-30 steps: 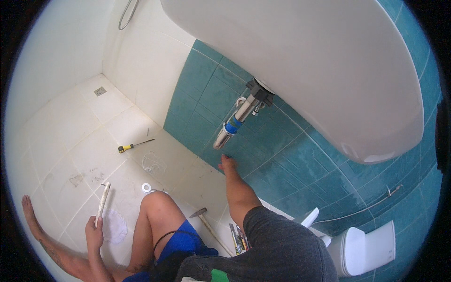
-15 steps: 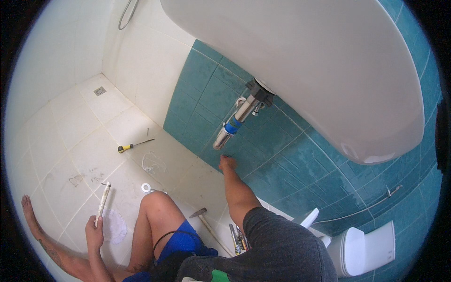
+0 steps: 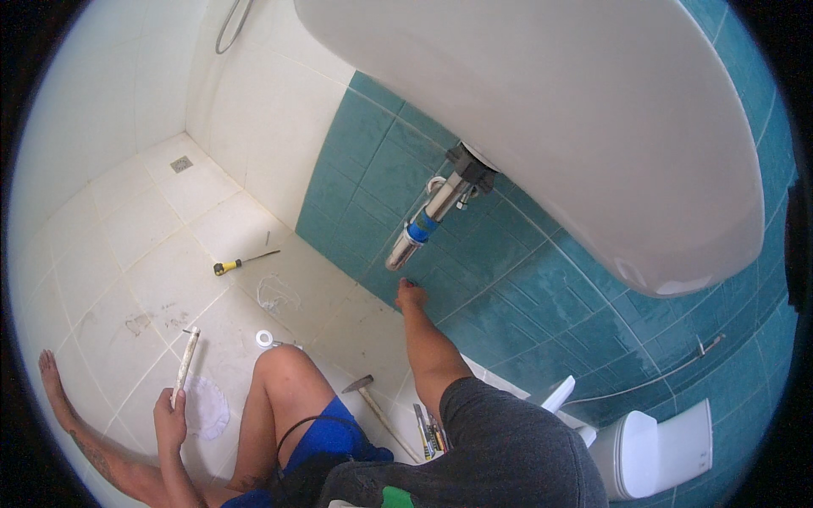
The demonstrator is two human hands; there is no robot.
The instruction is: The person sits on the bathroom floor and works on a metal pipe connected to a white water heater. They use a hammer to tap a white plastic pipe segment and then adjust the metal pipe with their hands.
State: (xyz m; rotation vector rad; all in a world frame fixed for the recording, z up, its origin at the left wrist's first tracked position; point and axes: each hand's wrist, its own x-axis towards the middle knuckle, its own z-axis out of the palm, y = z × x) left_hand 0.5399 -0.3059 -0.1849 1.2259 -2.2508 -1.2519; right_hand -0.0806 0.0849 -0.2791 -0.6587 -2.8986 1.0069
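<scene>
My left hand (image 3: 170, 415), at the lower left, is closed around a slim, stained whitish stick (image 3: 185, 370) pointing up and away, with a small dark pin-like piece crossing its far end. My right arm stretches forward to the teal wall. There my right hand (image 3: 411, 294) is closed low on the tiles, just below the open lower end of a chrome drain pipe (image 3: 444, 196) with a blue band. What its fingers hold, if anything, is hidden. Overhead on the right hangs a white washbasin (image 3: 542, 102), with the pipe leading down from its underside.
A yellow-and-black screwdriver (image 3: 245, 263) lies on the pale floor tiles. By my knee are a white ring (image 3: 264, 339) and a hammer (image 3: 385, 415). Several hand tools (image 3: 429, 432) lie beside my thigh. A white toilet (image 3: 639, 453) stands at the lower right; a floor drain (image 3: 180, 164) is far left.
</scene>
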